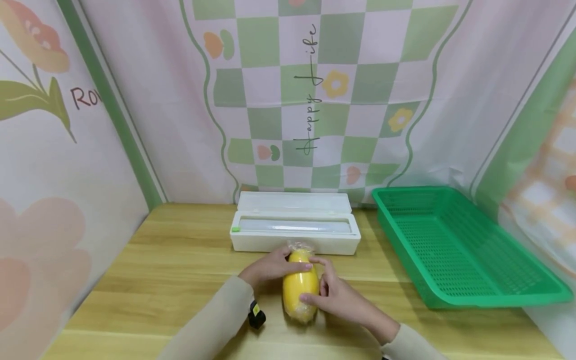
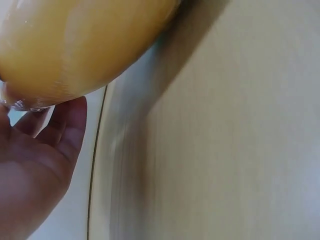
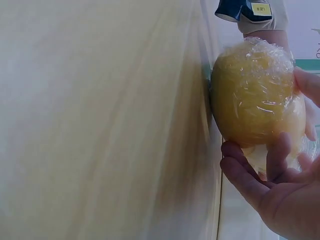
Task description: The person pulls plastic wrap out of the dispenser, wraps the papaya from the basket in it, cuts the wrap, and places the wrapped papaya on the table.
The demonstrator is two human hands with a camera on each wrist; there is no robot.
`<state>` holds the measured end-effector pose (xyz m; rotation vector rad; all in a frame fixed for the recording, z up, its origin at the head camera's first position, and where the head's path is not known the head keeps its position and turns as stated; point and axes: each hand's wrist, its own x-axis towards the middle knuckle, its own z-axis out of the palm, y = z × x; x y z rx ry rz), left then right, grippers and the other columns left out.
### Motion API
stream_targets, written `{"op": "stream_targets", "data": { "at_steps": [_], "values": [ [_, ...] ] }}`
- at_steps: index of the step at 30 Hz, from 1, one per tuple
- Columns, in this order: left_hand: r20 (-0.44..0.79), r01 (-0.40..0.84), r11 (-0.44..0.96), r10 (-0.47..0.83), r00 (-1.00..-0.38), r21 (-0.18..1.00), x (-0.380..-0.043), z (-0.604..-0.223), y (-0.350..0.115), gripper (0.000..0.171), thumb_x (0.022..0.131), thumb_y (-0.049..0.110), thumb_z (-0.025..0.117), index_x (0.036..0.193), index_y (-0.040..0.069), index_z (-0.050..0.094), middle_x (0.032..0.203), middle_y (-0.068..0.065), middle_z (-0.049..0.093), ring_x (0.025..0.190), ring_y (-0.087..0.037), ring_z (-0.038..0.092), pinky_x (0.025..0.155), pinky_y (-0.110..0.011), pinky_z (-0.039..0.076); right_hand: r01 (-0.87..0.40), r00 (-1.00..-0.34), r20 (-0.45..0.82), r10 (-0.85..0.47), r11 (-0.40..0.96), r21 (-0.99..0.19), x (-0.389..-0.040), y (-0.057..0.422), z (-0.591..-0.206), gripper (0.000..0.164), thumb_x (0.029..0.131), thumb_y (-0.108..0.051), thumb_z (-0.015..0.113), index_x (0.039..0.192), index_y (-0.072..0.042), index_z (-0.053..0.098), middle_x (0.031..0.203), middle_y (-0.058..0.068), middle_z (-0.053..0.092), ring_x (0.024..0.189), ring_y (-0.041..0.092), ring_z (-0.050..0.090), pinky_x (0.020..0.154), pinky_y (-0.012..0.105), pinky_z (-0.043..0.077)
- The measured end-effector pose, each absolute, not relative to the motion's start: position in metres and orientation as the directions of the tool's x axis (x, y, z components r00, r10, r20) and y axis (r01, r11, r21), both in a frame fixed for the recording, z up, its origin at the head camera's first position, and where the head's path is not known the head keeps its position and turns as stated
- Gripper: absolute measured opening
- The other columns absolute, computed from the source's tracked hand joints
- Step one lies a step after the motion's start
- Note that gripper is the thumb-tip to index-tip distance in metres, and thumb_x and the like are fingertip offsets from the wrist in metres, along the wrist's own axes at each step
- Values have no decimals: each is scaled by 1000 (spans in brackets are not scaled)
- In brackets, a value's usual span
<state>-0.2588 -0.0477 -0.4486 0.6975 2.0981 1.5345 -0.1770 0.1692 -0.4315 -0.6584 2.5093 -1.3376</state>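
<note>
A yellow oval fruit (image 1: 298, 289), wrapped in clear cling film, is between both hands at the middle of the wooden table (image 1: 171, 280). Its film is crinkled at both ends. My left hand (image 1: 271, 266) holds it at the far end from the left, one finger lying across its top. On the near right side, my right hand (image 1: 342, 296) grips it with the thumb on top. The right wrist view shows the wrapped fruit (image 3: 250, 102) from the near end, with right-hand fingers (image 3: 245, 177) curled by its side.
Just beyond the fruit stands a white cling film box (image 1: 292, 244), lid up, with a film roll (image 1: 292, 226) inside and a small green piece at its left. A green perforated basket (image 1: 450, 245) sits at the right. A printed curtain (image 1: 301, 115) hangs behind the table.
</note>
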Motion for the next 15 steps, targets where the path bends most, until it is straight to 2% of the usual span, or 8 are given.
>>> {"op": "stream_targets", "data": {
  "at_steps": [5,7,10,12,15],
  "values": [
    [80,267,198,646,-760,943,-259,-450,-46,37,97,39,65,130,23,61,127,4,58,99,-17,62,82,-34,56,-225,-899,1,-439,458,-860,-178,169,-432,79,89,-33,78,145,-8,28,75,4,53,62,10,48,53,23,44],
    [138,332,179,658,-740,926,-260,-451,-45,31,99,36,63,128,24,63,128,4,59,104,-17,61,86,-35,55,-218,-902,-3,-432,461,-860,-179,169,-433,78,89,-33,78,144,-8,29,75,4,52,62,10,48,54,23,44],
    [209,433,190,665,-717,881,-259,-451,-45,29,101,34,60,129,25,65,135,2,59,120,-16,55,100,-41,47,-220,-901,-4,-434,465,-857,-180,169,-434,78,90,-35,77,143,-7,28,76,4,52,63,10,48,54,23,44],
    [241,489,214,665,-707,845,-259,-452,-45,30,103,35,57,130,26,66,143,-1,55,131,-18,48,108,-48,39,-223,-899,-1,-438,460,-859,-180,168,-434,77,91,-35,76,143,-5,27,76,4,52,63,10,48,54,24,44],
    [249,524,262,656,-713,810,-258,-451,-46,31,104,38,53,131,29,66,152,-4,46,141,-21,38,113,-57,30,-223,-900,1,-436,457,-861,-181,168,-434,76,92,-35,74,143,-3,28,77,4,52,64,10,48,55,23,44]
  ]
}}
